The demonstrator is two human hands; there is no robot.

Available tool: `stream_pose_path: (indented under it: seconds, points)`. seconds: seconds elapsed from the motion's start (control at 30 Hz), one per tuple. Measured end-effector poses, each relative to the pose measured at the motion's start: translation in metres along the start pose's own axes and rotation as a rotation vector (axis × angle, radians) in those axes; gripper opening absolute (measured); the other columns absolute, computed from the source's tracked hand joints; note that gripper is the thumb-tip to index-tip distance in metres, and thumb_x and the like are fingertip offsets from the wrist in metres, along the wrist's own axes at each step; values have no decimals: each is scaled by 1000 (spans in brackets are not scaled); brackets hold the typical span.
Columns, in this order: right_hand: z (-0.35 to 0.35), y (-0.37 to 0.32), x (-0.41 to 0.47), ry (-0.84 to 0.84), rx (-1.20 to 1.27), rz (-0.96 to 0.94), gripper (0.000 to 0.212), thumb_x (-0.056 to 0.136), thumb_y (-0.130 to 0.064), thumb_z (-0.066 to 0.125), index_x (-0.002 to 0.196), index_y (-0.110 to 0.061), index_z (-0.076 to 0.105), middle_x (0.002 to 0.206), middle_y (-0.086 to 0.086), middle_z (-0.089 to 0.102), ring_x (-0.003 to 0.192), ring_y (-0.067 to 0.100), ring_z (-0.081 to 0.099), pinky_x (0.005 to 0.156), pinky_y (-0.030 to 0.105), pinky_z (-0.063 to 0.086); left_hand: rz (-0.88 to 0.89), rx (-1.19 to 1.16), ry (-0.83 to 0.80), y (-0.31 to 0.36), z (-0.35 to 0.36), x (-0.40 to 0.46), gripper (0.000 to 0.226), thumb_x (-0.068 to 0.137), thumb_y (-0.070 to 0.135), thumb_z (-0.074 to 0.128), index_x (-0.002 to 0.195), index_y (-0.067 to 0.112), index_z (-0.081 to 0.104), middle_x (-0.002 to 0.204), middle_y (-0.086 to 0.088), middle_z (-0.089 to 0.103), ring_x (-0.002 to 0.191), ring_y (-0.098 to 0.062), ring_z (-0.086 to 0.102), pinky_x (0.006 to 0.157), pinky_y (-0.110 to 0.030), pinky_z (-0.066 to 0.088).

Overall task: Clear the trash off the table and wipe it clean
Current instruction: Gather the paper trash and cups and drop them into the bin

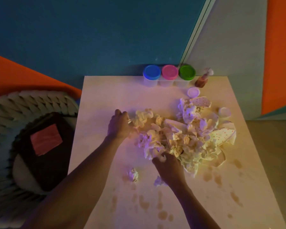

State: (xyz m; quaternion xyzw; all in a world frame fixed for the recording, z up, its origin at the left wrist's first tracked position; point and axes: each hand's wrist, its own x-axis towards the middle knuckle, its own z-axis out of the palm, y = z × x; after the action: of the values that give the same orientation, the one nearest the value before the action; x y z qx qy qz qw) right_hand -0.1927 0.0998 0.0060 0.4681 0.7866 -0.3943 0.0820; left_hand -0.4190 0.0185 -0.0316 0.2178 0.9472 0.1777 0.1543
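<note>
- No writing or brand can be read anywhere.
- The pale surface [97,96] carries a heap of crumpled napkins [175,136] and dotted paper plates [221,134], with brown stains [162,214] across its near half.
- The left hand [120,125] curls closed on the heap's left edge; the right hand [169,169] grips tissue at its near edge.
- Two loose wads [133,174] lie near the right hand.
- Three tubs [169,75] with blue, pink and green lids and a small bottle [201,80] stand at the far edge against a teal wall [89,30].
</note>
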Motion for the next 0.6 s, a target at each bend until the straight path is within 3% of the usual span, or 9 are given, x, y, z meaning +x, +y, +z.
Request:
stream_pose_path:
  seconds: [0.07,0.13,0.23,0.33,0.43,0.6]
  points:
    - [-1,-5,4,1,37,0,20,76,-33,64,78,-14,57,65,0,56,77,35,55,65,35,44,-8,-46,28,-3,-6,-9,28,84,33,67,96,9,62,107,-14,52,90,-41,62,80,-42,52]
    - [-1,-10,8,20,62,-37,21,75,-30,67,92,-20,60,78,0,64,82,33,62,70,36,51,-2,-91,51,-7,-12,-21,25,83,32,68,90,9,61,106,-12,56,89,-39,62,77,-39,50]
    - [0,-16,12,40,32,-164,33,74,-30,66,106,-35,64,101,-7,67,93,25,66,75,32,49,-27,-177,60,-11,-18,-40,19,80,31,69,79,18,55,96,-4,66,87,-32,63,72,-36,49]
    - [3,-24,16,28,-36,-196,20,75,-26,68,88,-42,70,84,-22,58,95,19,66,74,29,46,-39,-273,33,-15,-20,-56,14,81,29,67,87,22,55,87,6,69,86,-27,66,68,-29,46]
    - [8,-29,18,1,6,-144,12,71,-28,69,73,-39,69,79,-12,67,89,22,66,72,29,48,58,-310,-3,-20,-18,-69,31,82,26,59,110,40,62,105,13,70,95,-14,69,80,-30,55]
    - [9,-32,13,-69,70,-69,8,77,-21,67,84,-21,69,75,-3,64,78,21,56,63,25,35,-46,-399,46,-28,-13,-89,29,82,31,46,93,34,73,99,6,66,85,-18,68,82,-30,55]
